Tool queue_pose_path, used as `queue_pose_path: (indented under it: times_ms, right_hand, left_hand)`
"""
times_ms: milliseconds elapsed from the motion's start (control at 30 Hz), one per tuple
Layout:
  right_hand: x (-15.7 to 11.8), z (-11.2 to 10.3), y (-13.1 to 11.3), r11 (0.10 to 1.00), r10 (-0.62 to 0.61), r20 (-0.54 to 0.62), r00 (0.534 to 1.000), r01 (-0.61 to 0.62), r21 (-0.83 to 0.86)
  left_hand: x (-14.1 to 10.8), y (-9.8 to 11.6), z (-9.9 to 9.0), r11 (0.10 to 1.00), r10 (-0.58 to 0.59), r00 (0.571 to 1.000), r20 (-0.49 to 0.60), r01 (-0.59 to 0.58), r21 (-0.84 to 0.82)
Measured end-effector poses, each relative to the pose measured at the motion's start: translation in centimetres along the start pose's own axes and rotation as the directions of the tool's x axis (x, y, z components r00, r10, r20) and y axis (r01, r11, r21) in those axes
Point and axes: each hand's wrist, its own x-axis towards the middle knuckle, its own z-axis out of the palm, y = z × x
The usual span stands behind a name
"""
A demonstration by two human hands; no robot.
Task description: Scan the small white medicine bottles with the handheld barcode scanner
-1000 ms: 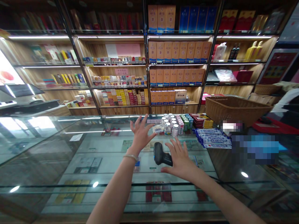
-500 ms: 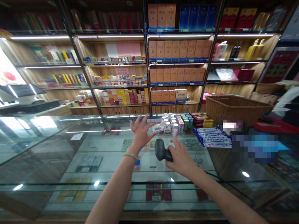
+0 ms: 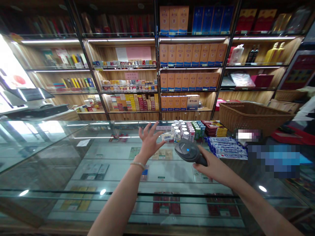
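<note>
My left hand, wearing a bracelet at the wrist, pinches the end of a small white bottle between thumb and index finger. Its other fingers are spread upward. The bottle lies sideways, its printed label towards me. A black handheld barcode scanner with a blue light is gripped in my right hand, to the right of the bottle and nearer to me. Several white-capped bottles stand just behind on the glass counter. Beside them are pink, green and blue small containers.
Blue-and-white packets and stacked red and yellow packs lie to the right. A wicker basket stands behind them. Shelves of boxed goods line the wall, and a monitor is at the left.
My right hand has moved right with the barcode scanner and turned it, so its top with the blue light now shows. My left hand and the small bottle stay nearly in place.
</note>
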Motion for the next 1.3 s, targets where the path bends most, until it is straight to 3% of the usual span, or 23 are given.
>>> queue_pose_path:
  times_ms: [333, 600, 700, 900, 1033, 1300]
  right_hand:
    - [-0.4, 0.6, 1.4, 0.989, -0.042, -0.045, 0.998, 0.035, -0.14]
    - [-0.7, 0.4, 1.2, 0.971, -0.083, -0.066, 0.994, 0.066, -0.228]
    - [-0.1, -0.7, 1.2, 0.905, -0.094, -0.112, 0.989, 0.038, -0.423]
    - [2.2, -3.7, 1.8, 0.65, -0.17, -0.222, 0.96, -0.06, -0.757]
    - [3.5, -3.2, 3.6, 0.577, -0.253, -0.102, 0.962, 0.065, -0.814]
    - [4.9, 0.0, 7.3, 0.594, -0.237, 0.041, 0.971, 0.178, -0.785]
  left_hand:
    - [0.1, 0.2, 0.0, 1.0, -0.023, 1.0, 0.0, 0.023, -0.003]
    - [0.0, 0.1, 0.1, 1.0, -0.012, 1.0, -0.006, 0.012, 0.002]
    - [0.0, 0.1, 0.1, 1.0, -0.017, 1.0, -0.006, 0.017, -0.006]
    - [0.0, 0.2, 0.1, 1.0, -0.025, 1.0, -0.01, 0.025, -0.018]
    - [0.1, 0.3, 0.0, 0.999, -0.039, 0.999, -0.014, 0.039, -0.018]
    - [0.1, 0.3, -0.3, 0.999, -0.036, 0.999, -0.015, 0.035, -0.024]
